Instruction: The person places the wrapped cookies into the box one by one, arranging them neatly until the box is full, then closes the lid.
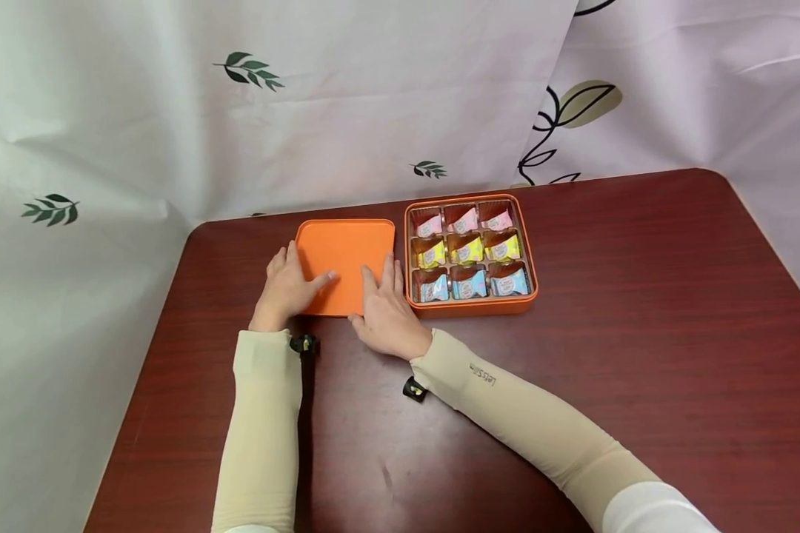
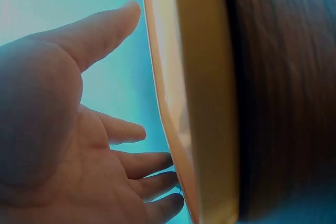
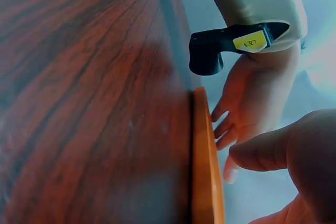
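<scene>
An orange square lid (image 1: 338, 259) with a low raised rim lies flat on the table. At its left side is my left hand (image 1: 287, 285), fingers along the edge and thumb stretched over the lid. My right hand (image 1: 387, 311) reaches across the lid's right front corner, its fingers extended between the lid and an orange box (image 1: 470, 307). Seen from the left wrist, the fingertips (image 2: 167, 203) come right up to the lid's rim (image 2: 207, 103). The right wrist view has the right thumb (image 3: 262, 150) beside the lid's orange edge (image 3: 202, 156).
The box stands right of the lid, its clear divided tray filled with wrapped candies: pink (image 1: 465, 220) at the back, yellow (image 1: 467, 250) in the middle, blue (image 1: 470, 283) in front. A patterned cloth (image 1: 347, 111) hangs behind the dark red table (image 1: 640, 296).
</scene>
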Demonstrator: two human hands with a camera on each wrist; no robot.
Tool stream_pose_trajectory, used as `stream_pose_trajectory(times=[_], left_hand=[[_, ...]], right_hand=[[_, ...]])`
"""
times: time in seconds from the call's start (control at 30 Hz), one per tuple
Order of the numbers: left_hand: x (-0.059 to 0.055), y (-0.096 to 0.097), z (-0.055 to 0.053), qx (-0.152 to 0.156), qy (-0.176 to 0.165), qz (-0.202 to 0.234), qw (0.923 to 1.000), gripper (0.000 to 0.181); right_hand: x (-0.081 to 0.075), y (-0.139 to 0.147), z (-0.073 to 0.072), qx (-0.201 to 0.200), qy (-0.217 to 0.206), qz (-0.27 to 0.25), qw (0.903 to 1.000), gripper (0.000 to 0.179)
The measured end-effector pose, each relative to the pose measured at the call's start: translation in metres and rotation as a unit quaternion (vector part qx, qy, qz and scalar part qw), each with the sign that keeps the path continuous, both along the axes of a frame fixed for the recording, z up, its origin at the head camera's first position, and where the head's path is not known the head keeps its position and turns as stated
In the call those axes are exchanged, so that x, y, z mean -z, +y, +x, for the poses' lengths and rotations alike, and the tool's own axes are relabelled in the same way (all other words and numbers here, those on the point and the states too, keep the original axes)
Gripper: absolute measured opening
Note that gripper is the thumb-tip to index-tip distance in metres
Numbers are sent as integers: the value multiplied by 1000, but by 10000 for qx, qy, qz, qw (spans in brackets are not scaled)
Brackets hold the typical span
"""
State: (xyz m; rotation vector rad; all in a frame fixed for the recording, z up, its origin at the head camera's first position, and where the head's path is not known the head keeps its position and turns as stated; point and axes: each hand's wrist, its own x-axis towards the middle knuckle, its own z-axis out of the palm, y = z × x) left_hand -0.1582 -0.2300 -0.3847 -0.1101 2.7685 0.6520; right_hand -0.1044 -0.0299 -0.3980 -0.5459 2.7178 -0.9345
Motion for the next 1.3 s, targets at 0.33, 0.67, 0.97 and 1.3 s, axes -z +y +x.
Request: stream_pose_trajectory(times=[0.33,0.67,0.97,1.3], left_hand=[[5,5,2,-61,-23,41,10000,103],[6,4,9,-70,109,180,9998,107],[1,0,18,-173,311,314,9989,110],[-11,-1,29,-536,793,483,9942,112]], right_hand=[[9,-4,0,320,-470,-350,9978,77],[12,-4,1,545,-505,-865,9935,73],[5,-6,2,606,-261,-925,9935,72],[-5,-6,3,491,136,-1210,9913,78]])
